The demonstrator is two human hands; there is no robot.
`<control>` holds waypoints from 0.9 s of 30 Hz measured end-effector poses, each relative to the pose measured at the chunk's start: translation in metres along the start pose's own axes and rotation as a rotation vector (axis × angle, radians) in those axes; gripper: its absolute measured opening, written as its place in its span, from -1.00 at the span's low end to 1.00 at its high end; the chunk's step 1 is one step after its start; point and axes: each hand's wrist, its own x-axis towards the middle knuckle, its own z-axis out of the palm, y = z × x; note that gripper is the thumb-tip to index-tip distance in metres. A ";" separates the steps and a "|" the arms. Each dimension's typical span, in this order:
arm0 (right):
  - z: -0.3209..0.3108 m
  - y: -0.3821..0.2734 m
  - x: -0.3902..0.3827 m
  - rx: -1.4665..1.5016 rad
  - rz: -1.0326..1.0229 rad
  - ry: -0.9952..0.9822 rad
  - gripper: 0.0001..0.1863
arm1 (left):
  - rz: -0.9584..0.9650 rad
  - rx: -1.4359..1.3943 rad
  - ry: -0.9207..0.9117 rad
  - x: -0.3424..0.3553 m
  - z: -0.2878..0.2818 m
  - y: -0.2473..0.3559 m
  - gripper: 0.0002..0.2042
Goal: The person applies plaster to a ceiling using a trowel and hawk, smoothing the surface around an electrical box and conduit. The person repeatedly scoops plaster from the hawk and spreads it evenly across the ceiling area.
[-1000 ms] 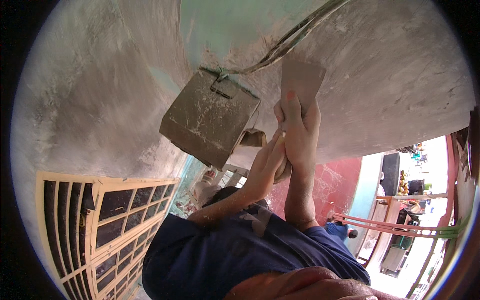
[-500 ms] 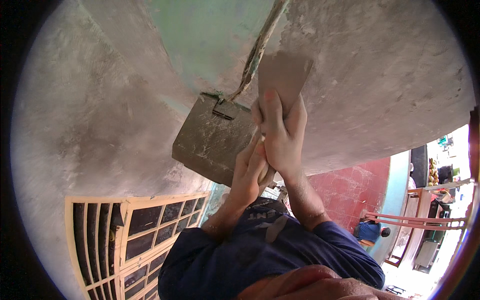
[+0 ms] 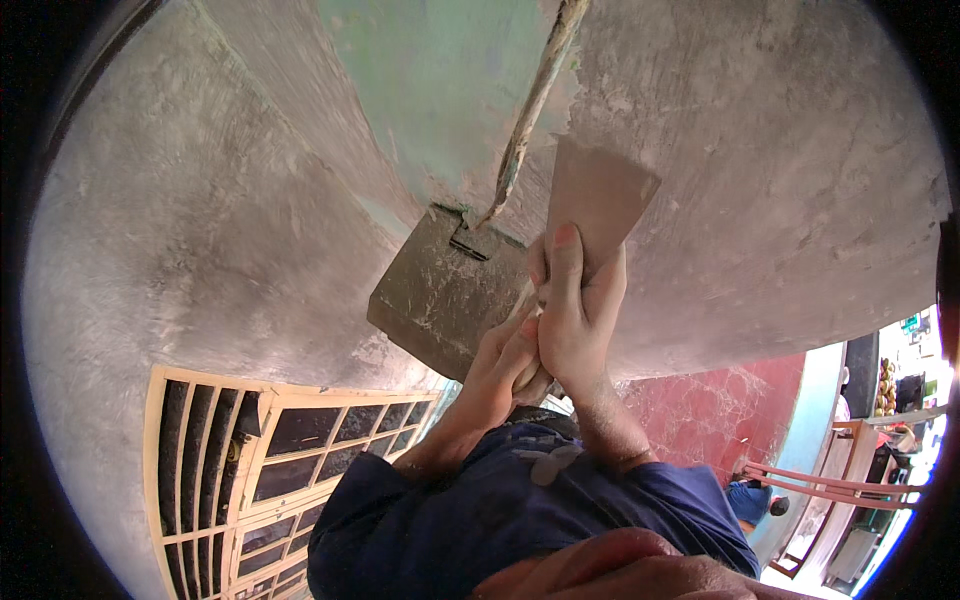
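My right hand (image 3: 585,315) is closed round a putty knife (image 3: 604,195), its thumb pressed along the broad blade. The blade is coated in grey-brown filler and points up toward the wall. Below and to the left, my left hand (image 3: 503,360) grips a flat board (image 3: 440,290) smeared with the same grey-brown filler. A dark bent notch or slot shows near the board's far edge. The two hands touch at the wrists and fingers. Behind them rises a grey plastered wall (image 3: 740,150) with a pale green patch (image 3: 450,90). Whether the blade meets the wall I cannot tell.
A rough, narrow strip (image 3: 530,120) runs down the wall to just above the board. Cream-framed barred windows (image 3: 300,450) stand at lower left. Red flooring (image 3: 710,410) spreads at right, where a person in blue (image 3: 748,500) is near pinkish rails (image 3: 840,485).
The whole view has shifted, so wall and windows sit farther right. The putty knife has come down and right relative to the strip. Both hands keep their holds.
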 end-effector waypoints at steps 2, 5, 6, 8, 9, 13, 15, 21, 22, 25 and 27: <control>0.000 -0.007 0.014 -0.082 -0.086 -0.088 -0.90 | -0.042 0.013 0.055 -0.003 0.005 0.006 -0.48; 0.003 -0.012 0.023 -0.171 -0.141 -0.144 -0.90 | -0.121 -0.048 0.134 -0.001 0.016 0.017 -0.55; 0.007 -0.015 0.026 -0.178 -0.159 -0.159 -0.90 | -0.135 -0.056 0.160 0.002 0.019 0.024 -0.57; 0.006 -0.005 0.009 -0.074 -0.114 -0.056 -0.90 | -0.079 -0.123 0.026 -0.004 0.003 0.014 -0.64; 0.006 -0.001 0.002 -0.032 -0.089 -0.009 -0.90 | -0.049 -0.089 0.018 -0.001 -0.001 0.009 -0.64; 0.007 -0.017 0.025 -0.142 -0.126 -0.165 -0.90 | 0.017 -0.129 -0.028 0.009 0.007 0.020 -0.61; 0.014 -0.023 0.032 -0.143 -0.181 -0.193 -0.90 | 0.034 -0.157 -0.022 0.015 0.009 0.027 -0.60; 0.006 -0.020 0.024 -0.047 -0.161 -0.136 -0.88 | -0.019 0.294 0.099 0.006 0.023 0.048 -0.61; 0.015 -0.028 0.032 -0.023 -0.219 -0.138 -0.83 | -0.032 0.263 0.046 0.007 0.018 0.049 -0.61; 0.021 -0.044 0.030 -0.073 -0.201 -0.148 -0.79 | -0.058 -0.026 -0.133 0.008 -0.006 0.036 -0.61; 0.013 -0.024 0.012 -0.006 -0.123 -0.086 -0.80 | -0.046 -0.165 -0.109 -0.005 0.005 0.021 -0.65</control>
